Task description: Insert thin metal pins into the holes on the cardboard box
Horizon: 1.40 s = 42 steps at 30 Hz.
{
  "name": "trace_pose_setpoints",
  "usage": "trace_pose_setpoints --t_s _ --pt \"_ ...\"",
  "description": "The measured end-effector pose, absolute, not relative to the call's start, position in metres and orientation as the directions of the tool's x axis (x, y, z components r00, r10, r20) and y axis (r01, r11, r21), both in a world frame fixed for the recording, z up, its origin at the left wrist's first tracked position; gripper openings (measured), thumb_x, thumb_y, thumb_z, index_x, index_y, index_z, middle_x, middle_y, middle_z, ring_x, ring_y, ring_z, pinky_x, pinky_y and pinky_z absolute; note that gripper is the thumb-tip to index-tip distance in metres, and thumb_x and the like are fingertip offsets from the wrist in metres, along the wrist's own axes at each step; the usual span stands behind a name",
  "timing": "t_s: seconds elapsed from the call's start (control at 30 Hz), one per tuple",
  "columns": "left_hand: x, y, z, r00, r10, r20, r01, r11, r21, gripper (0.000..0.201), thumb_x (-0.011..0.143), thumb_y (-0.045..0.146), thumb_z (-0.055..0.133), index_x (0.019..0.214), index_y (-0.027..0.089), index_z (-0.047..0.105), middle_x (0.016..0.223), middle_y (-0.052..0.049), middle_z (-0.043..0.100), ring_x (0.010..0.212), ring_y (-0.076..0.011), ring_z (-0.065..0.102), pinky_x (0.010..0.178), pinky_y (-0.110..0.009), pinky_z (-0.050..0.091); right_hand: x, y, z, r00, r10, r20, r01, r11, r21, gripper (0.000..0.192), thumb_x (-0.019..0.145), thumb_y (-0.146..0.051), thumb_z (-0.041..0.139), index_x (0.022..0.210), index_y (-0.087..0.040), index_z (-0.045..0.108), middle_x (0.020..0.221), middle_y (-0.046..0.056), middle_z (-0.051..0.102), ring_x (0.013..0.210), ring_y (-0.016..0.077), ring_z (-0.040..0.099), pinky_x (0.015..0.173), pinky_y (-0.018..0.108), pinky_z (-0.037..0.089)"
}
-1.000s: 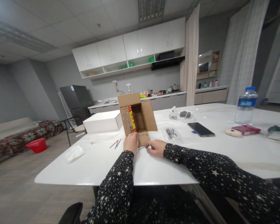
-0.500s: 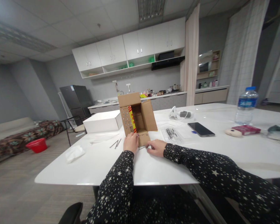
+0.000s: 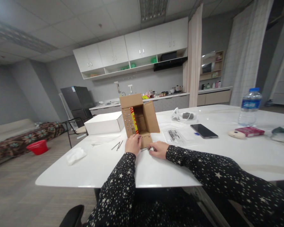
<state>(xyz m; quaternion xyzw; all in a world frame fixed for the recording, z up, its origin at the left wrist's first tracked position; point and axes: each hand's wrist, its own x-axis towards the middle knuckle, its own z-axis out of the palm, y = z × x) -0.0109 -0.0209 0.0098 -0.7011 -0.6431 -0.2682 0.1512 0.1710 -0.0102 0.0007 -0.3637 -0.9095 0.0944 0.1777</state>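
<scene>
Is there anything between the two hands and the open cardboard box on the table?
Nothing visible. The left hand already rests against the front flap of the cardboard box, and the right hand lies on the table beside that flap, by a thin metal piece.

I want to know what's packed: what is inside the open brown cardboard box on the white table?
The open brown cardboard box shows a bare cardboard interior and a red-and-yellow printed strip; its bottom is hidden by the left hand.

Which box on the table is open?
The brown cardboard box by the left hand is open, its flaps spread wide. The white box to its left is flat and shut.
</scene>
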Motion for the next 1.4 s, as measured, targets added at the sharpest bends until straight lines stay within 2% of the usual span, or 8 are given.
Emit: trace_pose_setpoints --t_s 0.4,0.7,0.9,1.1,1.4 --pt "-0.0078 -0.026 0.0137 0.024 0.802 0.596 0.981 -0.133 0.139 0.031 0.091 0.029 0.032 0.096 0.02 0.061 0.095 -0.005 0.066 0.09 -0.0181 0.059 0.08 -0.03 0.042 0.1703 -0.0083 -0.0022 -0.671 0.693 0.264 0.626 0.721 -0.299 0.027 0.076 -0.031 0.053 0.098 -0.021 0.066 0.066 0.001 0.064 0.06 0.0134 0.054 0.056 0.023 0.033" --pt "-0.0101 -0.0219 0.0093 -0.002 0.814 0.581 0.983 -0.105 0.15 0.028 0.089 0.026 0.037 0.102 0.021 0.061 0.101 -0.005 0.065 0.096 -0.0183 0.058 0.084 -0.031 0.041 0.1707 -0.0086 -0.0013 -0.675 0.693 0.254 0.626 0.719 -0.3 0.028 0.076 -0.031 0.052 0.099 -0.021 0.066 0.067 0.0 0.064 0.061 0.0133 0.053 0.056 0.023 0.033" --pt "-0.0087 -0.0258 0.0134 -0.032 0.81 0.586 0.985 -0.075 0.158 0.024 0.088 0.025 0.039 0.102 0.023 0.058 0.102 -0.005 0.061 0.095 -0.0182 0.057 0.081 -0.031 0.041 0.1707 -0.0102 0.0004 -0.671 0.694 0.26 0.624 0.719 -0.306 0.028 0.076 -0.03 0.052 0.098 -0.021 0.066 0.067 0.001 0.063 0.061 0.0135 0.054 0.056 0.023 0.033" --pt "-0.0081 -0.0268 0.0145 -0.05 0.818 0.572 0.982 -0.063 0.176 0.016 0.086 0.025 0.044 0.094 0.022 0.056 0.098 -0.004 0.06 0.093 -0.0169 0.057 0.079 -0.029 0.041 0.1703 -0.0111 0.0011 -0.67 0.7 0.25 0.632 0.713 -0.304 0.028 0.075 -0.029 0.052 0.098 -0.021 0.066 0.067 0.001 0.064 0.061 0.0138 0.054 0.056 0.023 0.033" --pt "-0.0101 -0.0242 0.0122 -0.048 0.865 0.5 0.991 -0.02 0.131 0.022 0.085 0.025 0.042 0.096 0.021 0.061 0.101 -0.006 0.061 0.097 -0.0196 0.056 0.08 -0.032 0.04 0.1696 -0.0099 -0.0004 -0.669 0.699 0.252 0.633 0.714 -0.299 0.029 0.076 -0.03 0.052 0.098 -0.021 0.067 0.067 0.001 0.064 0.061 0.0135 0.053 0.056 0.023 0.033"
